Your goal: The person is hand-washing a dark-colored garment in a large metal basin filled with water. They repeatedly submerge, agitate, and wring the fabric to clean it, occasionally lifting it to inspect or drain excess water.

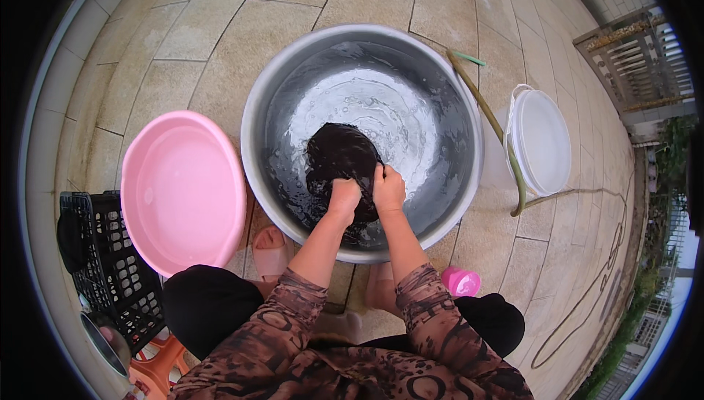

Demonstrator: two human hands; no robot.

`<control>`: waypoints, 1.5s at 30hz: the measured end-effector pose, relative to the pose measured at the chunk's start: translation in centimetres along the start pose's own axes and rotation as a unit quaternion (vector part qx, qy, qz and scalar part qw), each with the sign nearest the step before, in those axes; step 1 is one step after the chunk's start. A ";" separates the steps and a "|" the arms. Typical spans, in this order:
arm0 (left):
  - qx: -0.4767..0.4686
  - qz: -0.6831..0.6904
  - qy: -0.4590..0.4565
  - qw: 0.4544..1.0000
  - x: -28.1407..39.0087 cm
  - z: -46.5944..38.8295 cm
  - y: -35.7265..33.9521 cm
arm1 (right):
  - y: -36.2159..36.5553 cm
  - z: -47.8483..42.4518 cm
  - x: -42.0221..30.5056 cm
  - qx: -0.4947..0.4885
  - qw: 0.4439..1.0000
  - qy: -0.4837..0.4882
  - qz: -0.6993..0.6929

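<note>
A large round metal basin (pixel 440 207) with water in it stands on the floor before me. In the water, near the basin's close side, lies a soaked black cloth (pixel 341 150), bunched up; its exact kind cannot be told. My left hand (pixel 345 199) is closed in a fist on the cloth's near part. Just to the right, my right hand (pixel 389 188) grips the cloth's right edge, thumb uppermost. Both wrists are above the water. The folds hide part of what my fingers hold.
Left of the basin is a pink plastic tub (pixel 190 191), with a black plastic crate (pixel 110 268) beyond it. A hose (pixel 489 119) hangs over the basin's right rim near a white bucket (pixel 539 141). A pink cup (pixel 461 282) stands by my right foot. An orange stool (pixel 157 367) is lower left.
</note>
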State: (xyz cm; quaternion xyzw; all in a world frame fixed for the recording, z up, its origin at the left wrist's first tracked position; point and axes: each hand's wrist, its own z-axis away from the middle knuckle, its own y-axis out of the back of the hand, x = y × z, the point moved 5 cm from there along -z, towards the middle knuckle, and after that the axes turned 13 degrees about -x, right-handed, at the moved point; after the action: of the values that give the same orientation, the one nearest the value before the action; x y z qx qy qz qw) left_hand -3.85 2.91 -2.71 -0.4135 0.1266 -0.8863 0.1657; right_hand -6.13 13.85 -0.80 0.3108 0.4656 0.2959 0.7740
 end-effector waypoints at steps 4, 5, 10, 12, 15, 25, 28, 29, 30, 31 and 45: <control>-0.011 -0.081 -0.017 0.997 -3.0 0.0 0.3 | 0.9 -3.0 2.6 -0.031 0.992 -0.064 0.108; -0.025 -0.082 -0.006 0.996 -4.2 -0.6 0.9 | 1.4 -3.4 2.8 -0.043 0.991 -0.086 0.088; 0.001 -0.356 0.154 0.922 -5.3 -1.3 2.2 | 0.2 -7.5 9.8 -0.075 0.869 -0.181 -0.455; 0.050 -0.320 0.120 0.939 -5.9 -2.3 3.1 | -0.9 -6.6 7.9 -0.040 0.969 -0.066 -0.236; 0.047 -0.209 0.139 0.967 -4.9 -1.7 3.4 | -2.3 -3.7 4.7 -0.095 0.995 0.019 0.029; -0.218 0.383 0.116 0.890 -0.8 0.0 -0.4 | 0.2 0.5 -0.1 -0.007 0.999 0.019 -0.044; -0.165 0.398 0.088 0.898 -1.1 -2.2 0.9 | 0.1 4.1 -3.6 -0.037 0.995 0.093 -0.027; -0.182 0.398 0.089 0.895 -0.9 -2.5 1.4 | -0.2 5.1 -4.5 -0.058 0.991 0.113 -0.032; -0.141 0.362 0.052 0.920 -0.8 -2.3 1.9 | -0.3 6.1 -5.2 -0.028 0.986 0.156 -0.049; -0.098 0.324 0.015 0.941 -0.7 -2.1 2.5 | -0.2 6.6 -5.8 -0.027 0.982 0.177 -0.062; 0.025 -0.212 -0.015 0.977 -4.4 -0.7 1.1 | 0.7 -3.3 2.1 -0.110 0.983 -0.099 0.109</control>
State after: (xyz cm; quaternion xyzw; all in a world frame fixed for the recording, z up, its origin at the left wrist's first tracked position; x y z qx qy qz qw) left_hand -1.50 3.67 -6.57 -0.4400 0.0120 -0.8978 -0.0136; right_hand -8.38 16.54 -2.69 0.3001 0.3148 0.3959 0.8087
